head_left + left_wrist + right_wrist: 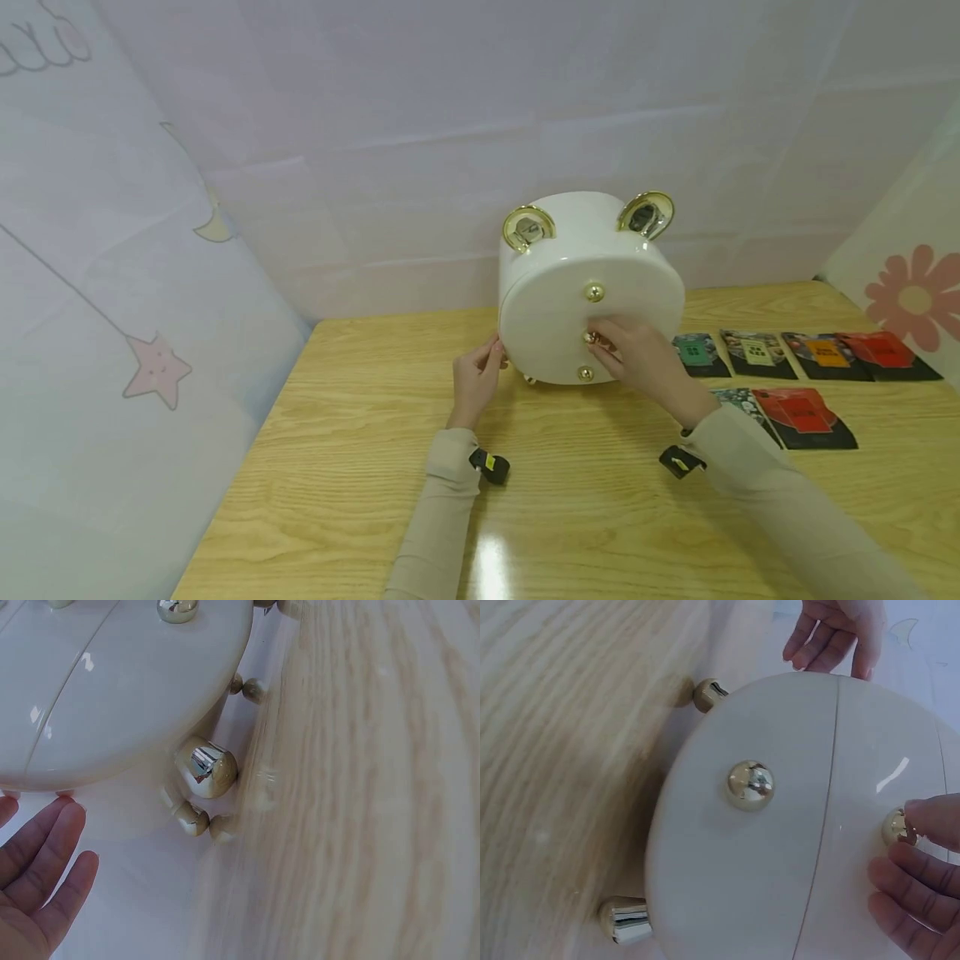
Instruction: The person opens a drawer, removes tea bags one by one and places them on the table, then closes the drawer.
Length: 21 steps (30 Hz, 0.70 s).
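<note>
A glossy white box (547, 317) with drawer fronts, gold ears (528, 227) on top and short gold feet (206, 769) stands on the table. Three round gold knobs run down its front. My right hand (648, 358) pinches the middle knob (897, 827) between thumb and fingers; the lower knob (751, 785) is untouched. Fairly straight fingers of my left hand (474, 382) touch the box's left side, as the left wrist view also shows. Seams between the drawers look closed in the right wrist view.
Several flat packets lie on the wooden table (360, 467) right of the box, including a red one (806, 417) and a green-labelled one (697, 354). A pale cloth backdrop (420, 167) hangs behind, with printed side cloths left and right.
</note>
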Each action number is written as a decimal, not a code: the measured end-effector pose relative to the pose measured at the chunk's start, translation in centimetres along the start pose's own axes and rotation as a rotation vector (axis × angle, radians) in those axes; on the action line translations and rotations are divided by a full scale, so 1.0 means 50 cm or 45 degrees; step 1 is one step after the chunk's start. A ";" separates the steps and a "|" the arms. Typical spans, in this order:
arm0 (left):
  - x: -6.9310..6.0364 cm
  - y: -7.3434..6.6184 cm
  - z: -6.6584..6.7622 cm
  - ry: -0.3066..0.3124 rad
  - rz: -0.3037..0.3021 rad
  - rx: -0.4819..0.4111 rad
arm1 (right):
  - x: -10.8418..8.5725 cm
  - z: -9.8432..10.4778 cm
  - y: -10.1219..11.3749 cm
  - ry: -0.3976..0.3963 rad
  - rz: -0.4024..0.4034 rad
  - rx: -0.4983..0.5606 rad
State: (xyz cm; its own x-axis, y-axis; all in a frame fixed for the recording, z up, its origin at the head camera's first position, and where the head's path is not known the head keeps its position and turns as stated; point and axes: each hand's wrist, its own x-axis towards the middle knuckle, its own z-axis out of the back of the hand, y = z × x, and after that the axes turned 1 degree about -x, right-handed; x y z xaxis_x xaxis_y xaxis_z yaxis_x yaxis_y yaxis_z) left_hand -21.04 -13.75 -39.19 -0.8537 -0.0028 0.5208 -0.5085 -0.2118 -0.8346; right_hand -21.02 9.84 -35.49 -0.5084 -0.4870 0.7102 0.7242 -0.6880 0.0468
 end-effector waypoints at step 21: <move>0.001 0.000 0.000 0.005 0.009 -0.059 | -0.030 -0.048 0.000 0.515 -0.026 -0.064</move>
State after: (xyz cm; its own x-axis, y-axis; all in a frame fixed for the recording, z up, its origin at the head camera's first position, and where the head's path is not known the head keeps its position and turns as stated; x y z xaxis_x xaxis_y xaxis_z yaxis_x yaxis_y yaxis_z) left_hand -21.08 -13.76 -39.15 -0.8578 -0.0005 0.5140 -0.5068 -0.1663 -0.8459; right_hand -21.36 9.29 -38.26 -0.6722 -0.6383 0.3752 0.6933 -0.7205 0.0164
